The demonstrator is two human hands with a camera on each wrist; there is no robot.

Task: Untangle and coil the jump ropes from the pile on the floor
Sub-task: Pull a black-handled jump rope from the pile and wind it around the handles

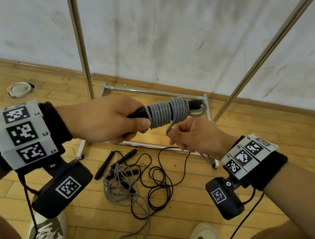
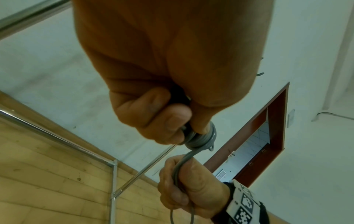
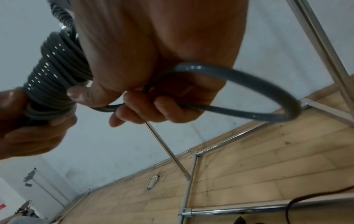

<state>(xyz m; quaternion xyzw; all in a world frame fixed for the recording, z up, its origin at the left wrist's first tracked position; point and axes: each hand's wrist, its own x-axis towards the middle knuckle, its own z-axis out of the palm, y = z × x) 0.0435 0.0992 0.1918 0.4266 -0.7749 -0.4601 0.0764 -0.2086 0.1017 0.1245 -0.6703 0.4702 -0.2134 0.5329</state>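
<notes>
My left hand (image 1: pixel 109 120) grips the black handles, the grey rope (image 1: pixel 167 112) wound round them; my right hand (image 1: pixel 194 136) pinches the rope's loose tail just below the coil. If that tail slackens, I judge the wraps could spring loose. More tangled ropes (image 1: pixel 137 182) wait on the floor (image 1: pixel 242 167).
</notes>
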